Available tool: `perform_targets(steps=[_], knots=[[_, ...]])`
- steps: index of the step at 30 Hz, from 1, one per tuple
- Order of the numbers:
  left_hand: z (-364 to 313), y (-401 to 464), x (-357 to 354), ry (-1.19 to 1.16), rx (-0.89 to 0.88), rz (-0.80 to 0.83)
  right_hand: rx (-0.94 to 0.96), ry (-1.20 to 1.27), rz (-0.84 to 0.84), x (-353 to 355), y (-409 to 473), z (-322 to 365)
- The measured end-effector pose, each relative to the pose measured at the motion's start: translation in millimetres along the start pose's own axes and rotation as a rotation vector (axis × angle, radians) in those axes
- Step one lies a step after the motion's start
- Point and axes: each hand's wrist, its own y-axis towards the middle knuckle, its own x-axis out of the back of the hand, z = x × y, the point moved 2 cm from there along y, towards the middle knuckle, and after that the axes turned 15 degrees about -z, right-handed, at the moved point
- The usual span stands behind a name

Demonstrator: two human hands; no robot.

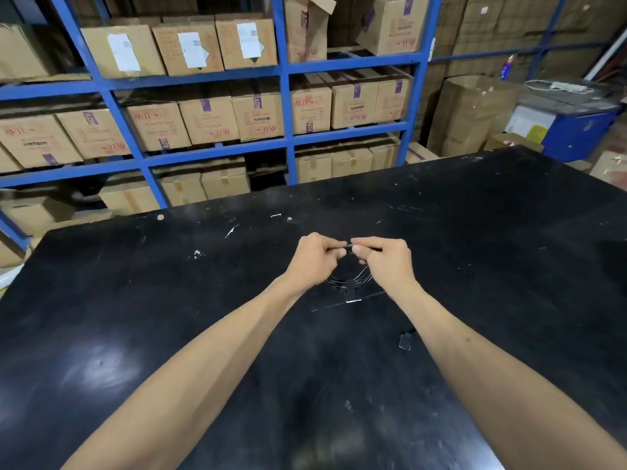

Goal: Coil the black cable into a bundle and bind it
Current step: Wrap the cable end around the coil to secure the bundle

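Note:
A thin black cable (349, 279) hangs as a small coil of loops between my two hands above the black table (169, 300). My left hand (315, 262) pinches the top of the coil from the left. My right hand (386, 262) pinches it from the right, fingertips almost touching the left ones. A shiny wire tie (351, 246) shows between the fingertips at the top of the loops. A black plug (353, 293) with a pale end sits at the coil's lower edge. Another black plug (405, 341) lies on the table beside my right forearm.
Small white scraps (232, 229) dot the far half of the table. Blue shelving (288, 130) filled with cardboard boxes stands behind the table. A blue machine (576, 130) and more boxes stand at the far right.

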Motion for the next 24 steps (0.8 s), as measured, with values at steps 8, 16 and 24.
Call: perform_targets(steps=[8, 16, 24], knots=[[13.7, 10.7, -68.5, -0.551, 0.754, 0.436, -0.203, 0.032, 0.046, 28.8, 21.6, -70.4], [39.3, 10.1, -153.2, -0.461, 0.864, 0.215, -0.363, -0.030, 0.126, 41.6, 51.6, -161.4], [80.8, 15.0, -172.6, -0.263, 0.831, 0.068, 0.051, -0.830, 0.532, 50.7, 54.4, -232.5]])
